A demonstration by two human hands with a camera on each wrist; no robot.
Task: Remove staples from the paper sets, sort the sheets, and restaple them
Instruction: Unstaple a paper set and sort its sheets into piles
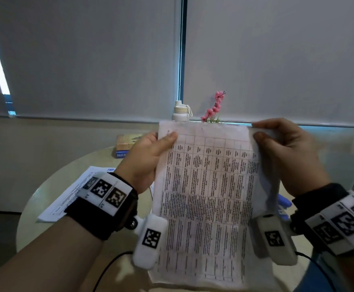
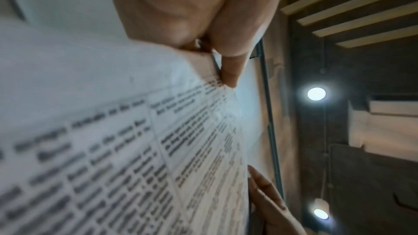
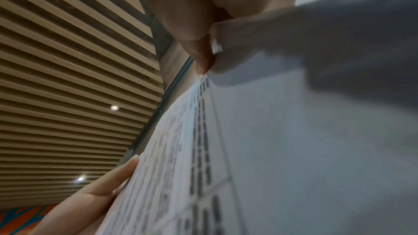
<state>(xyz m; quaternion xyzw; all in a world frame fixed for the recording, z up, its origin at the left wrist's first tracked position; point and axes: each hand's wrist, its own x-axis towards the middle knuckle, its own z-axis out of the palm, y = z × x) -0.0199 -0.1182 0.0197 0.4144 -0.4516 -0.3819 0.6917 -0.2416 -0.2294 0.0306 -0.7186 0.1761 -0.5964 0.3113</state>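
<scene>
Holding a printed table sheet (image 1: 205, 186) upright over the round worktop (image 1: 45, 199), the person seems midway through sorting; no staple shows at the corners, though blur makes that unsure, and restapling looks still ahead. The left hand (image 1: 146, 161) pinches the 10 o'clock corner, thumb in front. The right hand (image 1: 287, 152) pinches the 2 o'clock corner, peeling an edge. More papers (image 1: 66, 197) lie at 9 o'clock

Printed table text on the held sheet (image 1: 207, 186) too blurred for us to read. Blue object (image 1: 284, 204) mostly hidden behind it. Book (image 1: 125, 144) part-covered by left hand (image 1: 148, 157).
</scene>
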